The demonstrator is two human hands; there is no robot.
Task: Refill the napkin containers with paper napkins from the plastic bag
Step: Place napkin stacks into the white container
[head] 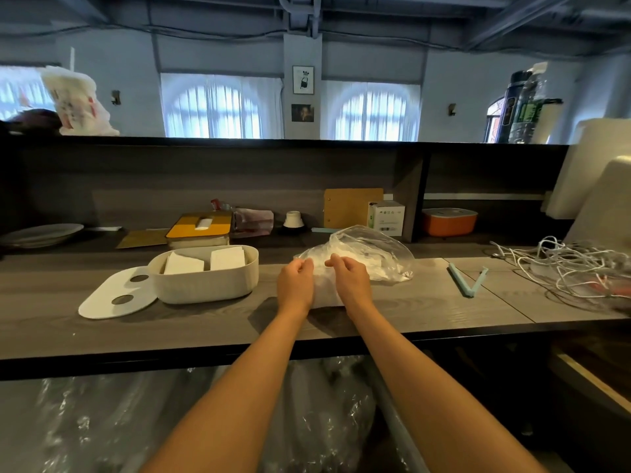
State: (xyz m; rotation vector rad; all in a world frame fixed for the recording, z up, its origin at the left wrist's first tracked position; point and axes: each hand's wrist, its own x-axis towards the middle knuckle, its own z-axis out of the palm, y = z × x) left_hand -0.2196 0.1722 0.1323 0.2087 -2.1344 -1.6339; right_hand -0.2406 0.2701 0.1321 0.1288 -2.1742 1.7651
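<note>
while the crinkled clear plastic bag (362,257) on the grey wooden counter (205,322) is pinched by both hands' curled fingers (309,264), napkins must next be drawn toward the oval beige napkin container (205,278).

Cool daylight glows through two curtained arched windows (375,110) far beyond the hands, blown out white. The table (205,322) is dimmer, with soft shadows under the forearms. Wide-angle distortion bends the edges; slight softness throughout.
</note>
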